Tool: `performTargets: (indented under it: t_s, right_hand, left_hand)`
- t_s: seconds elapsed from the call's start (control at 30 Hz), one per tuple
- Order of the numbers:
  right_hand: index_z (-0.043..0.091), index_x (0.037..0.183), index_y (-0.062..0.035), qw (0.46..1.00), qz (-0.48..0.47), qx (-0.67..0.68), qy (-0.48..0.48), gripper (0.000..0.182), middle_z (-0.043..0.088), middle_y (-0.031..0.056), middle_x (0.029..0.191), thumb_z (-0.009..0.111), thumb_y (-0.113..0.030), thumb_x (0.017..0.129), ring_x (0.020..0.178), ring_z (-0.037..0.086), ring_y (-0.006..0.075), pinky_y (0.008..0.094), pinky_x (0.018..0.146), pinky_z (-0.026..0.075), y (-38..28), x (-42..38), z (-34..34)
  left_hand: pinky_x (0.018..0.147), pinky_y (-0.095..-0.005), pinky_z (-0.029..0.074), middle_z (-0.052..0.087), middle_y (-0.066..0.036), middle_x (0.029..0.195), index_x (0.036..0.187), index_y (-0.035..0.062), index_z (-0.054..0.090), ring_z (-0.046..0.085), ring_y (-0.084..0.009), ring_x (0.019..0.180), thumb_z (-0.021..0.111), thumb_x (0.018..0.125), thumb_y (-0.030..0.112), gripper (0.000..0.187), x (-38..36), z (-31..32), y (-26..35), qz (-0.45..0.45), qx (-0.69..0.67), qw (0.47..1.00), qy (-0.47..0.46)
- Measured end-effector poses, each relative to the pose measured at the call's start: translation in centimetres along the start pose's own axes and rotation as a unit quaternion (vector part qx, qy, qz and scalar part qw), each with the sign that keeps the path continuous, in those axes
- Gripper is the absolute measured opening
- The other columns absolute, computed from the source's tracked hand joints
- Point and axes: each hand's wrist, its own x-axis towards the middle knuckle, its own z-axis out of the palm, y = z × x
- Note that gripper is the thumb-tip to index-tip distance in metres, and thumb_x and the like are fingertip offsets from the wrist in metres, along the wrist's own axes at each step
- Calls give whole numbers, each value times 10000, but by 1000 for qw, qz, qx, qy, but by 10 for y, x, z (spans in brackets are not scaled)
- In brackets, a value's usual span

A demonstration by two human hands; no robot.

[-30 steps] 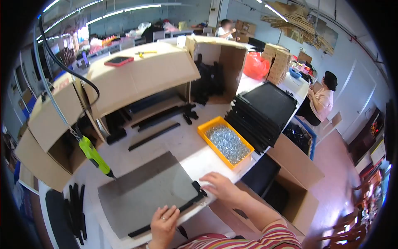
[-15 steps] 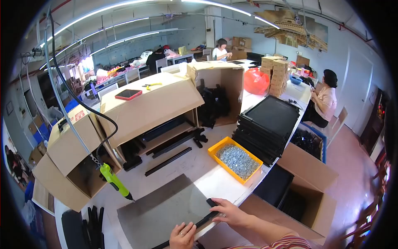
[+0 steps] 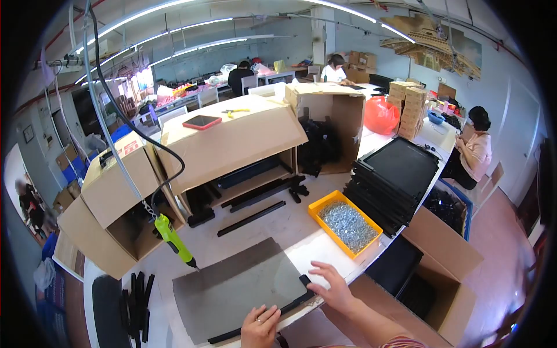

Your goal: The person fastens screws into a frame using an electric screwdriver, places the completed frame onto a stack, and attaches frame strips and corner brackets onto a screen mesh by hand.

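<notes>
A flat grey sheet [image 3: 232, 290] lies on the table in front of me. Along its near edge runs a thin black strip [image 3: 296, 303], with a short black piece [image 3: 305, 281] turned up at its right end. My left hand [image 3: 260, 328], a ring on one finger, has its fingers pressed together over the strip. Beside the strip's right end, my right hand [image 3: 334, 287] has its fingers spread, the thumb close to the corner; whether it touches cannot be made out. A green electric screwdriver [image 3: 173, 239] hangs with its tip near the sheet's far left corner.
A yellow tray [image 3: 316, 210] of small metal parts stands beyond the sheet, beside stacked black panels [image 3: 390, 174]. Cardboard boxes [image 3: 232, 139] line the table's back. Loose black strips [image 3: 138, 301] lie at left. An open carton [image 3: 449, 307] is at lower right. Other people sit farther off.
My right hand's fingers have lifted and spread away from the strip's right end. The left hand stays on the strip. The whole view has shifted slightly.
</notes>
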Motion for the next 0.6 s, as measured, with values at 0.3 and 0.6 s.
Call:
performTargets:
  t_s: [0.3,0.6]
  right_hand:
    - [684,1125,12,948,-271,80,143,222,709,201,1151,714,27,905,1033,701,302,367,893,557,-112,87,-56]
    - [523,1365,1,837,-448,263,175,541,672,253,1163,784,-114,904,1069,701,335,426,928,589,-203,117,-95]
  left_hand:
    - [1015,-485,510,753,-32,1180,1110,145,776,689,-303,1101,755,847,94,269,1,10,-8,-5,36,999,-14]
    - [1025,-465,504,752,-17,1188,1124,166,778,692,-283,1111,763,850,108,281,-6,16,-19,8,43,999,-10]
